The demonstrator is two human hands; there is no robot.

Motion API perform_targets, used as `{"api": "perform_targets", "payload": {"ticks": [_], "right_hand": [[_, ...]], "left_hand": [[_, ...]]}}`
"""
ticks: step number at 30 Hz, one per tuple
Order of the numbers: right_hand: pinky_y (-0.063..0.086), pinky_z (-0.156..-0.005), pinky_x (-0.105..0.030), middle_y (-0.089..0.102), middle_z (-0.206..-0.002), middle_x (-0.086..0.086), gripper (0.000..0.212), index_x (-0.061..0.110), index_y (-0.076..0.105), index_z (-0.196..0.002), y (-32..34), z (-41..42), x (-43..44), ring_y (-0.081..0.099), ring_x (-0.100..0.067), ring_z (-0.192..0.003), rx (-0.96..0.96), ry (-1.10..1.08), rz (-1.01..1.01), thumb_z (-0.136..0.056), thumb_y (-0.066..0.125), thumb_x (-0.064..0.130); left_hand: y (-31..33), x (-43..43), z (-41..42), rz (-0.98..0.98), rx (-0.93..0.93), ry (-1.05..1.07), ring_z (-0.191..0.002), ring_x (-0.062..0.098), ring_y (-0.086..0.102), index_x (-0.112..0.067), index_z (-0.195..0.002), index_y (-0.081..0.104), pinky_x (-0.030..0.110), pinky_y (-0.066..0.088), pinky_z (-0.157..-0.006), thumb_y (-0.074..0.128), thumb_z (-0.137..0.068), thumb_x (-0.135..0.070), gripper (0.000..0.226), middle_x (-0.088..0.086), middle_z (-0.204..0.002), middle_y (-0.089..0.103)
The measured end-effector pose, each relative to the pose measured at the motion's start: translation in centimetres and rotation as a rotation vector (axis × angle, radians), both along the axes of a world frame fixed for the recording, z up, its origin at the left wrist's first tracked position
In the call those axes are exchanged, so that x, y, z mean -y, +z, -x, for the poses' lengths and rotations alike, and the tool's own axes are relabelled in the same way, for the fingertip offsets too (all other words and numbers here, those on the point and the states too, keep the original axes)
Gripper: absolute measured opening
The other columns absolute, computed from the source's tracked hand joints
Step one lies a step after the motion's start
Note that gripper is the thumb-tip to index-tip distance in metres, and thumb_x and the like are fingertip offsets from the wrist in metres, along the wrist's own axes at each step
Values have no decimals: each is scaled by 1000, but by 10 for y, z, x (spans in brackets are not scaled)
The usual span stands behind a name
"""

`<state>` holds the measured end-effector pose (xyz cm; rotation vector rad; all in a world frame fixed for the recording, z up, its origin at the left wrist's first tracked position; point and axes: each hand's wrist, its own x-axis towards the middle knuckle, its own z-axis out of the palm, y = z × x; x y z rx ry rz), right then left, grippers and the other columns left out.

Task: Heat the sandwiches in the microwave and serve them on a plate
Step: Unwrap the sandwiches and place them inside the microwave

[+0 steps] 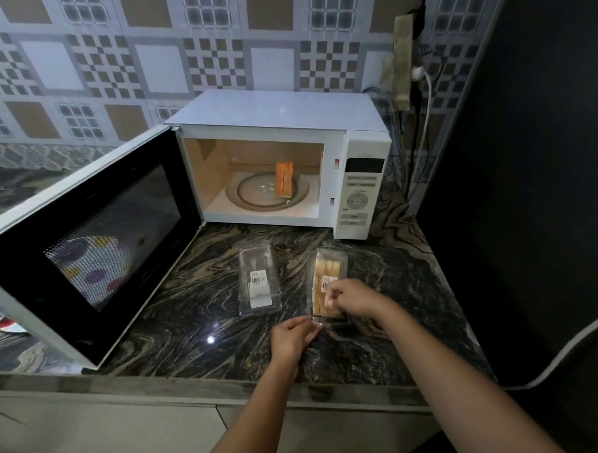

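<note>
Only two arms and two hands of the person show. The left hand (290, 336) and the right hand (354, 297) are both bare. The left arm (251, 416) and the right arm (451, 373) are bare too, from the wrist down to the edge of the picture. Both arms look smooth and round. The right arm looks thicker and fills more of the picture. The fingers look short and rounded. Small pale nails show at the left hand's fingertips. The right hand's nails are too blurry to tell.
</note>
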<state>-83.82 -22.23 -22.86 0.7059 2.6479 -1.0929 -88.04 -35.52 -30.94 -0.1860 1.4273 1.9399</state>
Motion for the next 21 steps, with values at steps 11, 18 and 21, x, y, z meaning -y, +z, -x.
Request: {"api": "perform_targets", "payload": {"ticks": [11,18,21], "right_hand": [[50,-61,-30,63,-95,-6,13,15,61,-101,54,23,-5,58,-20,-74,-590,-431,-311,-91,53,14],[40,-74,-27,50,-105,-7,26,5,43,-106,10,31,12,52,-23,-99,-748,-468,-191,-84,57,5],[42,-89,-32,42,-135,-13,56,2,34,-133,-9,41,8,45,-27,-121,-405,-479,-171,-87,59,21]], "left_hand": [[-3,3,0,0,4,-20,-78,18,69,15,-108,60,17,57,-70,62,-82,7,28,27,-104,66],[-5,1,0,-23,-3,1,-80,20,67,13,-102,61,17,57,-70,61,-82,9,21,24,-93,67],[0,-1,1,-39,29,7,-72,18,68,11,-98,61,16,57,-67,58,-83,12,16,21,-84,67]]}}
